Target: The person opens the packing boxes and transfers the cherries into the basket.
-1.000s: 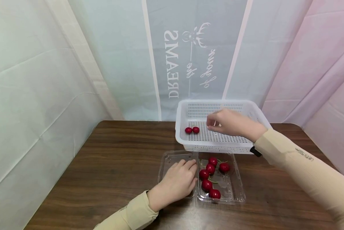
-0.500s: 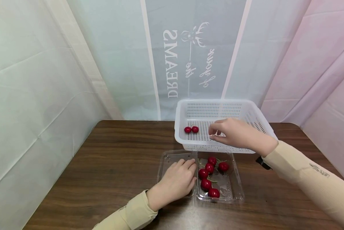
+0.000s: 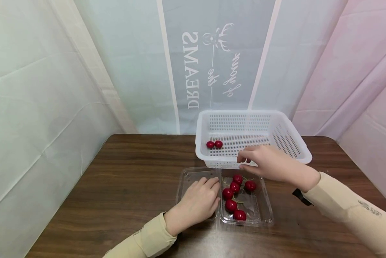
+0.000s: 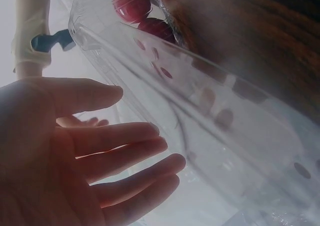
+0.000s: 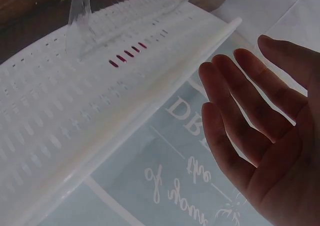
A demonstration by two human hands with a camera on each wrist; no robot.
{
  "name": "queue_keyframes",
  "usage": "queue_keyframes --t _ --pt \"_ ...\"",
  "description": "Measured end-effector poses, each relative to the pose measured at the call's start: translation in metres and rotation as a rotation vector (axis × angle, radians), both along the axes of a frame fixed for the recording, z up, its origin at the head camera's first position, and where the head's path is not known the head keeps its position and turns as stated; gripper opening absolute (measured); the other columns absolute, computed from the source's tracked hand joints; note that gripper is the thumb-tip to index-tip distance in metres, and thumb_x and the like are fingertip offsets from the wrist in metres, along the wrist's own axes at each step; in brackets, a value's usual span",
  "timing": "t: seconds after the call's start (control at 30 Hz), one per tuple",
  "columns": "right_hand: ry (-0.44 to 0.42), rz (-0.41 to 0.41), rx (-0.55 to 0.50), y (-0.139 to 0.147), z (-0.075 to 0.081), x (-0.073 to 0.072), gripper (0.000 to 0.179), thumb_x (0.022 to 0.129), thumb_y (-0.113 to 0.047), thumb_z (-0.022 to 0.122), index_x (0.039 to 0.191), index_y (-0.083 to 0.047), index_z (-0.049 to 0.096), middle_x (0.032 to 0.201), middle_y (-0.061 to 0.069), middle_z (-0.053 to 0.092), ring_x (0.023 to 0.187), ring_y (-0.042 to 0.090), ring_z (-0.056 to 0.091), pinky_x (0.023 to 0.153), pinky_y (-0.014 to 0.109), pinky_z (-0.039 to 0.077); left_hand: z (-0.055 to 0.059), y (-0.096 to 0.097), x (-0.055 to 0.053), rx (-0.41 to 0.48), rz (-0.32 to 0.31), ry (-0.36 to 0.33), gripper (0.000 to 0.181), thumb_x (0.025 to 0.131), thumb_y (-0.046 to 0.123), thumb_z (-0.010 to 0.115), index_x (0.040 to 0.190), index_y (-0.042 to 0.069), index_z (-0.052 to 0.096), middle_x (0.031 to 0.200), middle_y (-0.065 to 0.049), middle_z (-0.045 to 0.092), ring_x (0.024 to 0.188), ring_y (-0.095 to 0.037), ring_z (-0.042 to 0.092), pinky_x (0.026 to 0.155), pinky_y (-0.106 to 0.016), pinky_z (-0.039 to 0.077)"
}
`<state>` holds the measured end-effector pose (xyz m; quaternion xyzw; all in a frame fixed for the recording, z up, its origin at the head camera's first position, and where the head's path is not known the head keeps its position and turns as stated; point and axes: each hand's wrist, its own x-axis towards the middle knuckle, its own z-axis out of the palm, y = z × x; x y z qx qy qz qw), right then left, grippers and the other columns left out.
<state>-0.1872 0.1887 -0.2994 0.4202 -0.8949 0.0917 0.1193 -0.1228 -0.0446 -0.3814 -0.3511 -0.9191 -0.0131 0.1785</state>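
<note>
My left hand point(image 3: 196, 200) rests over the lid half point(image 3: 189, 176) of a clear plastic clamshell box; in the left wrist view its fingers are extended beside the clear plastic. Several dark red cherries point(image 3: 230, 205) with green stems lie in the box's right half point(image 3: 255, 206). Above the front rim of a white plastic basket point(image 3: 284, 138) hovers my right hand point(image 3: 270, 163), thumb and fingers apart. The right wrist view shows nothing in its palm point(image 5: 280, 161). Two cherries point(image 3: 218, 144) sit side by side at the left of the basket floor.
Both containers stand on a dark wood-grain table point(image 3: 122, 186), the basket behind the box. Pale printed curtains point(image 3: 147, 71) hang along the table's back and sides.
My right hand has drawn back from inside the basket toward its front rim, moving nearer and slightly right. My left hand has kept its place on the lid.
</note>
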Motion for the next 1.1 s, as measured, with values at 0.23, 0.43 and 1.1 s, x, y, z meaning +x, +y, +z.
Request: queue_keyframes --t 0.23,0.43,1.1 --pt "-0.015 -0.008 0.001 0.000 -0.011 0.009 0.008 0.081 -0.023 0.073 0.084 -0.024 0.065 0.077 -0.015 0.061 0.061 -0.001 0.051 0.054 0.020 0.044 0.001 0.000 0.000 0.000 0.006 -0.008 0.029 0.086 0.029 0.064 0.106 0.009 0.066 0.122 -0.006 0.063 0.093 -0.019 0.061 0.071 -0.032 0.052" --pt "-0.065 0.019 0.016 -0.003 -0.020 0.015 0.006 0.082 -0.022 0.072 0.084 -0.022 0.066 0.078 -0.014 0.062 0.060 -0.005 0.049 0.053 0.017 0.044 0.001 0.000 0.000 0.001 0.008 -0.005 0.030 0.085 0.030 0.064 0.106 0.009 0.066 0.122 -0.006 0.063 0.093 -0.019 0.061 0.070 -0.031 0.052" --pt "-0.101 0.080 0.018 -0.004 -0.049 0.037 0.009 0.081 -0.025 0.072 0.087 -0.021 0.066 0.080 -0.011 0.062 0.063 -0.004 0.051 0.055 0.018 0.045 0.000 0.000 0.000 -0.004 0.013 0.003 0.029 0.085 0.030 0.064 0.105 0.009 0.066 0.122 -0.005 0.063 0.093 -0.019 0.061 0.071 -0.032 0.052"
